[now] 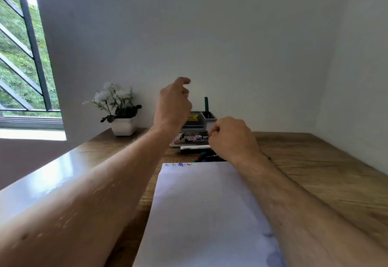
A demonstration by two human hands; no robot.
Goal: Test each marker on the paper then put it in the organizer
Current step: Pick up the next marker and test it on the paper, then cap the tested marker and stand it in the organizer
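Note:
My left hand is raised in front of the grey organizer, fingers loosely curled, with nothing in it. A green marker stands upright in the organizer's right compartment. Several markers lie in a pile on the table between the organizer and the white paper. My right hand hovers over the right end of the pile with its fingers curled. The hand hides whether they hold a marker. Small blue scribbles mark the paper's far edge.
The organizer sits on a printed box against the white wall. A potted plant with white flowers stands at the back left of the wooden table. A window is at the far left.

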